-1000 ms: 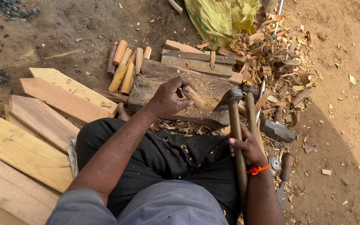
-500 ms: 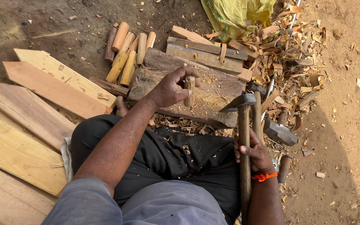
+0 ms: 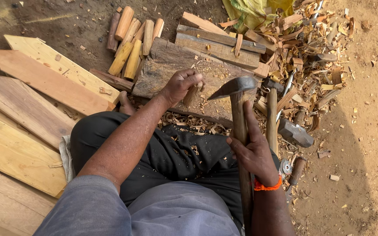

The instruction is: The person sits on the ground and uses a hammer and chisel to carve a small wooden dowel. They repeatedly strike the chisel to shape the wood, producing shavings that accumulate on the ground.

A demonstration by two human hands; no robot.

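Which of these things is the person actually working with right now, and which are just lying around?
In use:
left hand holding a short wooden peg upright
right hand gripping the adze
the chopping block beneath

Lying about:
rounded wooden pegs
pale planks
spare hammer
wood shavings
yellow-green bag

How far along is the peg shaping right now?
Done: a pile of rounded pegs lies beyond the chopping block, shavings around it. In hand: left hand stands a wooden piece on the block; right hand holds the adze raised. Left: that piece looks unfinished.
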